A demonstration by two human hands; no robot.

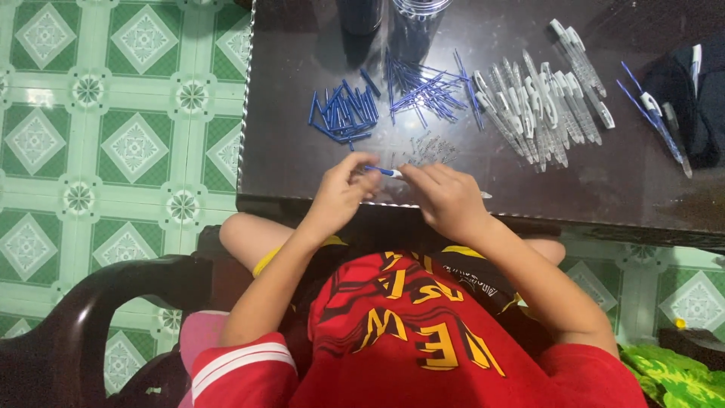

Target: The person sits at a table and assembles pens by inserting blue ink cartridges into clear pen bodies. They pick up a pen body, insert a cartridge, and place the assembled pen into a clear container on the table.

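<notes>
My left hand point(342, 190) and my right hand point(447, 198) meet over the near edge of a dark glossy table point(302, 68). Between their fingertips I hold a small blue and white pen part point(385, 171). Just beyond lies a scatter of tiny metal springs point(427, 147). Farther back sit a pile of short blue caps point(343, 113), a heap of thin blue refills point(427, 91) and a row of clear pen barrels point(536, 106).
A few assembled blue and white pens point(653, 113) lie at the right beside a dark cloth point(695, 98). Two dark containers point(393, 19) stand at the table's far edge. Green patterned floor tiles point(113, 136) lie left. A dark chair arm point(98, 302) curves at lower left.
</notes>
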